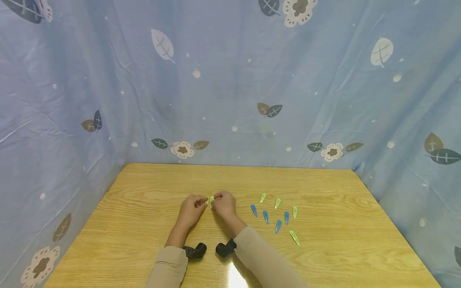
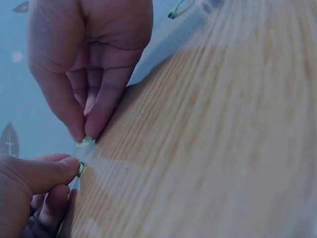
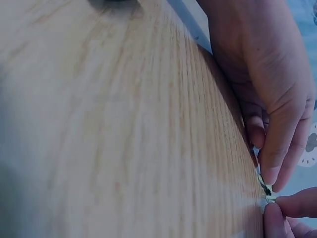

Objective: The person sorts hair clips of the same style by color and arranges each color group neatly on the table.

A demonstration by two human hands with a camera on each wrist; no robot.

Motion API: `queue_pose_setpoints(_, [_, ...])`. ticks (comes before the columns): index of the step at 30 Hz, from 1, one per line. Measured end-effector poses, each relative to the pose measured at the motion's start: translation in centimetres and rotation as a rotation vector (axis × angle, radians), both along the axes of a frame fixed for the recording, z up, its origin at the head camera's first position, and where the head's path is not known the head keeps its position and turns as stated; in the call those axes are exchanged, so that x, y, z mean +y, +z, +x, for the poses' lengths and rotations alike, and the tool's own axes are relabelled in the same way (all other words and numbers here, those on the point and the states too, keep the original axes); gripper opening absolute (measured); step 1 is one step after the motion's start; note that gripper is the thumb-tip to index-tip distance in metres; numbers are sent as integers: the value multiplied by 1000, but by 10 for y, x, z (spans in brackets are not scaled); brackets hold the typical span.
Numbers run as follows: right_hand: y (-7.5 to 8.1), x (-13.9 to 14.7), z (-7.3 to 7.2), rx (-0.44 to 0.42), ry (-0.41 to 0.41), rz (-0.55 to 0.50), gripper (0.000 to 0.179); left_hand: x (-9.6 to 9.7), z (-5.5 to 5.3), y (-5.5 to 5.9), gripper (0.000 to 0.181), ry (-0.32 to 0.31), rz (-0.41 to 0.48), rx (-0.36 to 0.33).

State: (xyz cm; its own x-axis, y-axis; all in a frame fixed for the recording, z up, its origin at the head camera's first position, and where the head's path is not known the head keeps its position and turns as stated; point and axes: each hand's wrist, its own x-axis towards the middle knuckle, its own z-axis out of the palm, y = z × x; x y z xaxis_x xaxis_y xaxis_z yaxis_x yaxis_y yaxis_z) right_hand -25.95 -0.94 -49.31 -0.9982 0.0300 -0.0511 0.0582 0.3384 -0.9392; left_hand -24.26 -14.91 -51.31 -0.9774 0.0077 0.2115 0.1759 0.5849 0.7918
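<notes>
Two green snap hair clips are held side by side, close over the wooden table (image 1: pixel 144 224). My left hand (image 1: pixel 191 211) pinches one green hair clip (image 1: pixel 207 200) between thumb and fingertips. Just to its right, my right hand (image 1: pixel 225 205) grips the other green clip (image 1: pixel 211 202) by its side. In the left wrist view, the clip in the left hand (image 2: pixel 29 183) is mostly hidden by the fingers, and a bit of the right hand's clip (image 2: pixel 85 142) pokes out below its fingertips. The right wrist view has both hands' fingertips meeting around a green clip (image 3: pixel 267 190).
Several blue hair clips (image 1: pixel 265 217) lie scattered on the table right of my right hand. Around them are several green ones, including a hair clip (image 1: pixel 294 237) nearest the front. A patterned blue curtain (image 1: pixel 230 80) encloses the table's back and sides.
</notes>
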Motion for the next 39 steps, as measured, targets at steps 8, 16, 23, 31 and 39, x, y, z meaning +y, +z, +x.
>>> queue_pose_setpoints(8, [4, -5, 0, 4, -7, 104, 10, -1, -1, -1, 19, -3, -3, 3])
queue_pose_setpoints(16, [7, -9, 0, -6, -21, 181, 12, -1, -2, 0, 19, 3, -7, -1])
queue_pose_setpoints(23, [14, -9, 1, -7, -6, 260, 11, -1, -1, 0, 19, -3, 3, -5])
queue_pose_setpoints(31, [13, -7, 3, 8, -4, 234, 15, -2, -1, 1, 19, 2, 3, 5])
queue_pose_setpoints(39, [5, 4, 16, 41, 57, 67, 27, -1, 0, 0, 18, -2, 4, 9])
